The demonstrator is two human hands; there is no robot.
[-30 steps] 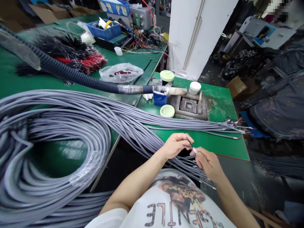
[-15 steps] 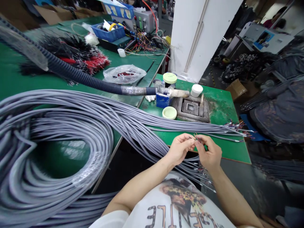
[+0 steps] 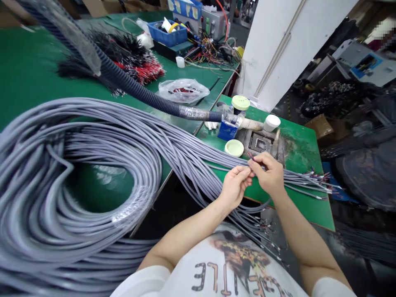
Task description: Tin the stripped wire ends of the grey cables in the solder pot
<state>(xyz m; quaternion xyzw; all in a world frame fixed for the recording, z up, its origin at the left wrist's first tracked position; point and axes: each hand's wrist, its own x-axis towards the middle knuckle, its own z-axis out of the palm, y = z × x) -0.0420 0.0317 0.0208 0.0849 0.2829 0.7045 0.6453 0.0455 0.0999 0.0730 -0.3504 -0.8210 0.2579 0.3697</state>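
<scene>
My right hand (image 3: 268, 173) is closed in a pinch over the near edge of the green board, holding thin coloured wires (image 3: 251, 156) whose tips stick up past the fingers. My left hand (image 3: 236, 185) sits just left of it, fingertips pressed together and almost touching the right hand's fingers; what lies in that pinch is too small to make out. Under and behind both hands runs a thick bundle of grey cables (image 3: 185, 142). Its stripped ends (image 3: 318, 181), with coloured wires showing, lie to the right of my right hand.
Beyond the hands stand a soldering pot (image 3: 261, 143), an open pale-green lid (image 3: 234, 148), a blue box (image 3: 228, 130), a white cup (image 3: 272, 123) and a lidded jar (image 3: 240, 103). A ribbed hose (image 3: 148, 93) crosses above the cables. More cable ends (image 3: 262, 225) hang below the board edge.
Both hands have moved slightly away from my body, the right one nearer the soldering pot. The coloured wires now point up from the right fingers. The view has shifted, so the bench appears further right.
</scene>
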